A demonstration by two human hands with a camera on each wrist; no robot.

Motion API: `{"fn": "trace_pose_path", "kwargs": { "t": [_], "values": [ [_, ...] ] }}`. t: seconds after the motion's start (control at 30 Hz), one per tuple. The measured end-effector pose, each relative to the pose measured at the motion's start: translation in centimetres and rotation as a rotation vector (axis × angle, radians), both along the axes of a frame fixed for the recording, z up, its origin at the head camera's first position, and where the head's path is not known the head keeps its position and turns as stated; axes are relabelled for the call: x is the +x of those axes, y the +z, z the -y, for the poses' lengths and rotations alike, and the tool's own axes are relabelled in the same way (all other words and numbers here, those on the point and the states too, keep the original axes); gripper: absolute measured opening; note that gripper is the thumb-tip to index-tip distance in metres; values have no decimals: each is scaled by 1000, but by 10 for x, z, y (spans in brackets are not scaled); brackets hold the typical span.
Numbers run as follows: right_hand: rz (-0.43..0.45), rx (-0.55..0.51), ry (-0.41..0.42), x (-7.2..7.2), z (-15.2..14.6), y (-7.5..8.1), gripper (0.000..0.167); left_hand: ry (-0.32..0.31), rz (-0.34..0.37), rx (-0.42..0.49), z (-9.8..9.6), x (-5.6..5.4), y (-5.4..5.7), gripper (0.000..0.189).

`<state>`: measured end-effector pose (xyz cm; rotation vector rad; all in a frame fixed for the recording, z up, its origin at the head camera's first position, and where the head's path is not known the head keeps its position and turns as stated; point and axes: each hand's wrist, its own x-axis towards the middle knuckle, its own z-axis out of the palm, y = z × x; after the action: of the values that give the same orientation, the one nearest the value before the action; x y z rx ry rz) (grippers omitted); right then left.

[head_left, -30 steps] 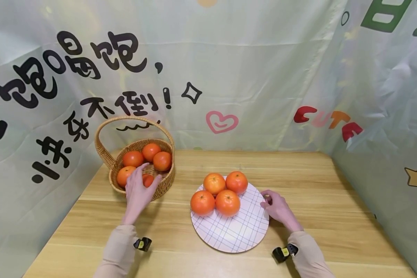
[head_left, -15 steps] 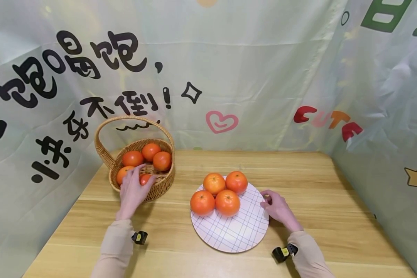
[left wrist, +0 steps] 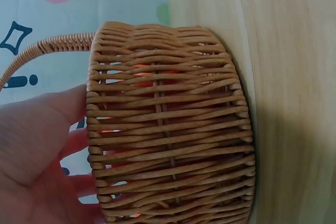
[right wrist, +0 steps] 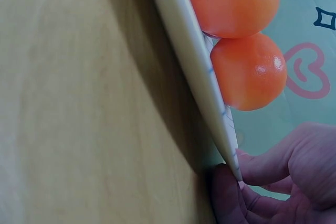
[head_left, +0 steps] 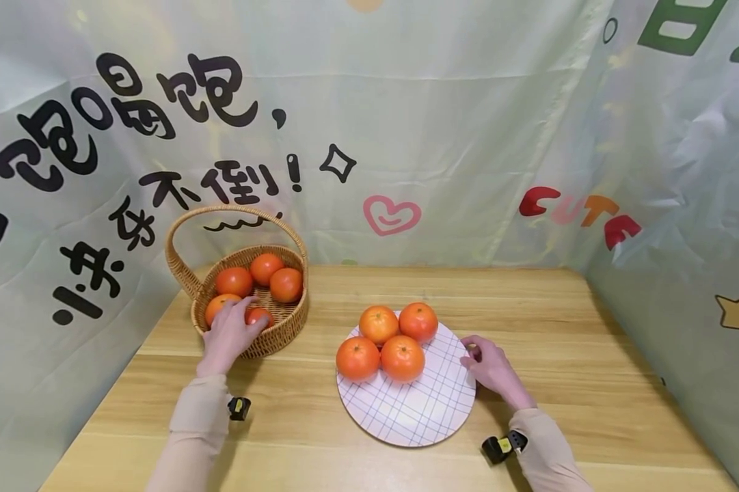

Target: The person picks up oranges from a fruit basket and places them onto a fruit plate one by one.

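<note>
My left hand (head_left: 229, 335) reaches over the near rim of a wicker basket (head_left: 283, 336). Its fingers are spread and loosely bent, with a tangerine (head_left: 260, 316) showing between thumb and forefinger. Part of that fruit is hidden by the hand. In the left wrist view the fingers (left wrist: 79, 142) pass behind the basket's woven wall. On the other side, my right hand (head_left: 492, 365) pinches the right edge of a round checked plate (head_left: 424, 417), thumb above and a finger underneath. Several tangerines (head_left: 402, 358) sit together on the plate's far left part.
More tangerines (head_left: 234, 281) lie inside the basket, whose tall handle (head_left: 236, 206) arches over it. Both stand on a wooden table (head_left: 529, 301). A printed cloth (head_left: 467, 137) hangs behind the table and along its sides.
My left hand has shifted left and slightly toward me along the basket rim, leaving more of the tangerine showing beyond the thumb. The right hand and plate have stayed put.
</note>
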<state>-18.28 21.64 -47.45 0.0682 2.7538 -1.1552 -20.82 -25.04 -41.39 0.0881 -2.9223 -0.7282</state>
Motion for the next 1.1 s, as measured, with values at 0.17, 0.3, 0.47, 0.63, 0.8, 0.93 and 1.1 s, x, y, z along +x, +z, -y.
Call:
{"fn": "trace_pose_path", "kwargs": {
  "t": [0.17, 0.3, 0.47, 0.63, 0.8, 0.93, 1.1],
  "values": [
    [1, 1, 1, -1, 0, 0, 38, -36, 43, -39, 4, -6, 2, 54],
    [2, 3, 0, -1, 0, 0, 38, -62, 106, -61, 6, -10, 6, 57],
    [1, 6, 1, -1, 0, 0, 38, -87, 176, -85, 8, -15, 9, 62],
    [2, 5, 2, -1, -1, 0, 38, -74, 218, -84, 9, -17, 12, 70],
    [10, 3, -2, -1, 0, 1, 38, -54, 215, -51, 10, -17, 10, 69],
    [16, 3, -2, -1, 0, 2, 38, -43, 176, -45, 11, -16, 6, 72],
    [11, 8, -1, -1, 0, 2, 38, -30, 72, -27, 11, -13, 0, 72]
  ]
}}
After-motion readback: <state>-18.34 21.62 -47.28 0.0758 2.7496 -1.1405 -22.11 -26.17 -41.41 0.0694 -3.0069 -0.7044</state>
